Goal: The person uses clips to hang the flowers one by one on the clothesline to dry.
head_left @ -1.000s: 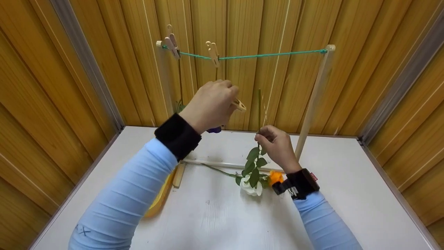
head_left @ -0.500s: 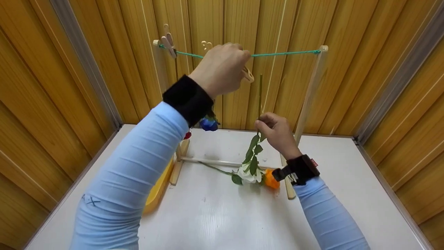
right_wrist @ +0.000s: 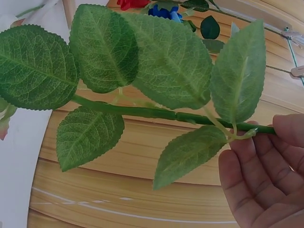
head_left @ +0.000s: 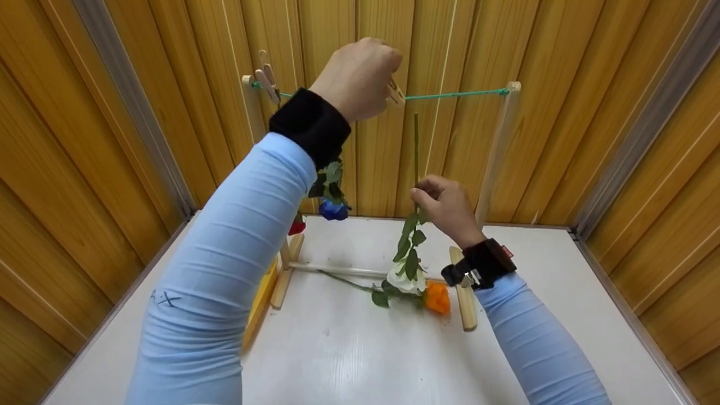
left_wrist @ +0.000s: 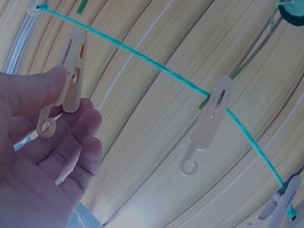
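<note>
Pinched between the thumb and fingers of the left hand (head_left: 357, 80), the clothespin (left_wrist: 72, 100) points its mouth towards the cord (head_left: 450, 95); on my head feed that hand hangs at twelve o'clock. At three o'clock, the thumb and fingertips of the right hand (head_left: 447, 209) are clamped on the stem (head_left: 416, 146) of the white rose (head_left: 398, 280). It hangs upside down, its bloom at five o'clock, just beside the orange rose (head_left: 437, 298) on the table (head_left: 337, 360).

Compared with half a second ago, I see the left hand higher, bringing the clothespin up about level with the cord. The right hand has risen slightly too, so the stem's bare end sits nearer the cord, just below it on my head feed. I cannot tell whether the clothespin's mouth touches the cord.

I take this as the lining-up stage of the hanging work: stem and clothespin are close, but neither looks fastened yet. Towards eight o'clock, near centre, the blue rose (head_left: 334, 210) hangs upside down; the red rose (head_left: 297, 228) shows lower left of it, partly hidden by the sleeve (head_left: 208, 247).
</note>
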`<state>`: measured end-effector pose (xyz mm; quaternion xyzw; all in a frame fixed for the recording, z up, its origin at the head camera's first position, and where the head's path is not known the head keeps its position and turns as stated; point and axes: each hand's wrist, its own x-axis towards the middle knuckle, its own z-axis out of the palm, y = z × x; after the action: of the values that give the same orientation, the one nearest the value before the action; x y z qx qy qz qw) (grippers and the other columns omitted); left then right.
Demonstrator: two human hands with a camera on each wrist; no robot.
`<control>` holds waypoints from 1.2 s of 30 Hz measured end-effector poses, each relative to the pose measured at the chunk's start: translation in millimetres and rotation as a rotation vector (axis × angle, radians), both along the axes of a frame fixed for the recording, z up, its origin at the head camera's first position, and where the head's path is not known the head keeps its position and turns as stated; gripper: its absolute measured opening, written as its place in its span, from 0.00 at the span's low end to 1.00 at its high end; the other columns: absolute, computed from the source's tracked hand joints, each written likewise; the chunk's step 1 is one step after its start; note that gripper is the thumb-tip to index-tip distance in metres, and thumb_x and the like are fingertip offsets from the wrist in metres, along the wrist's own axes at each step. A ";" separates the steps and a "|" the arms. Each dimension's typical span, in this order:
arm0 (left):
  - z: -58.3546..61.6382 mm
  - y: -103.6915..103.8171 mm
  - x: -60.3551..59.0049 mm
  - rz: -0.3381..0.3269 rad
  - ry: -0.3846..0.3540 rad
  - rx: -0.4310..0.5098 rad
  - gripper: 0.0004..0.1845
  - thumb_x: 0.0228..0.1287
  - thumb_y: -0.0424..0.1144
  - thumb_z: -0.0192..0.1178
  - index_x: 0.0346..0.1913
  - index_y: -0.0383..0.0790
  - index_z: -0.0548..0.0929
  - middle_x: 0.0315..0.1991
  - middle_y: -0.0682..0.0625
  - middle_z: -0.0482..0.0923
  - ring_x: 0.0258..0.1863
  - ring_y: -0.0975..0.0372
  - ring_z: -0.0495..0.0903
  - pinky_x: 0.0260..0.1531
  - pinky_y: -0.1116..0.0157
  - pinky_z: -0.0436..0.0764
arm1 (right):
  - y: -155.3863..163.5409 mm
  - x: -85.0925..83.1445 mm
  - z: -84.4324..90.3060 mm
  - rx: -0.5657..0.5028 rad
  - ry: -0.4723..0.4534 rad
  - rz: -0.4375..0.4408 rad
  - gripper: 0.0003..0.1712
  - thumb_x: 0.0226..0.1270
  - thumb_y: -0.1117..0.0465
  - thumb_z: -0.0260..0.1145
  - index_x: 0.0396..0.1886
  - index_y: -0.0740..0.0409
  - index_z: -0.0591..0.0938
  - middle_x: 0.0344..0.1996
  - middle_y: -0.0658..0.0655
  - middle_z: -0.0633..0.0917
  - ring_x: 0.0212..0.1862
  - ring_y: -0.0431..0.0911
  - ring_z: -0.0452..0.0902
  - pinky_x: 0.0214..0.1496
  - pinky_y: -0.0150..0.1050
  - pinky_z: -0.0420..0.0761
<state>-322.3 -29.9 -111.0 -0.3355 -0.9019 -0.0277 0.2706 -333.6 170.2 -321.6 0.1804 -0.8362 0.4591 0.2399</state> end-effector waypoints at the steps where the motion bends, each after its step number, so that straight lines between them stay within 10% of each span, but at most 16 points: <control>1: 1.6 -0.3 -0.9 0.003 0.003 0.001 0.09 0.70 0.20 0.50 0.34 0.34 0.74 0.34 0.46 0.73 0.34 0.57 0.66 0.36 0.61 0.67 | 0.1 -1.1 0.1 0.000 0.003 -0.003 0.04 0.71 0.68 0.68 0.38 0.66 0.87 0.29 0.60 0.87 0.30 0.43 0.76 0.34 0.29 0.73; 36: 11.2 7.6 -29.5 0.106 0.132 -0.141 0.17 0.75 0.18 0.42 0.27 0.36 0.68 0.24 0.49 0.58 0.26 0.60 0.60 0.30 0.63 0.66 | -25.3 -13.9 19.4 0.005 -0.003 -0.078 0.08 0.72 0.64 0.68 0.42 0.66 0.88 0.33 0.61 0.88 0.36 0.50 0.80 0.39 0.35 0.75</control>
<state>-351.8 -22.2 -99.8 -0.3068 -0.8983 0.0722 0.3061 -347.5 144.8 -302.1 0.1473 -0.8441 0.4475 0.2559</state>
